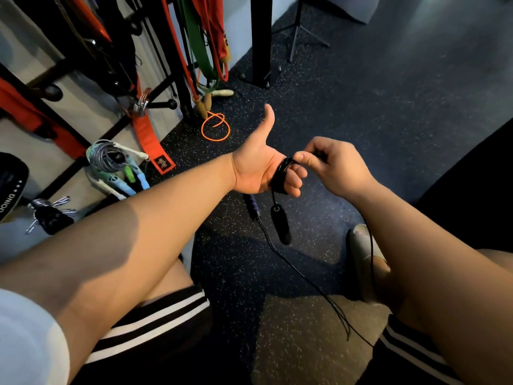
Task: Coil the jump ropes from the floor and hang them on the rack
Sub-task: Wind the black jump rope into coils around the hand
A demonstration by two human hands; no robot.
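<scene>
The left hand (258, 168) is held palm up over the middle of the floor (388, 107), thumb straight out, its fingers curled through several turns of the black jump rope (283, 169) wound round them. The right hand (333, 165) pinches the same rope just beside that coil. One black handle (281, 225) dangles below the left hand; a second handle (251, 204) lies on the floor under it, and loose cord trails toward the floor's near edge. An orange jump rope (216, 129) lies looped at the floor's far-left edge, by the foot of the rack (161, 104), where a coiled bundle of ropes (111, 159) hangs.
</scene>
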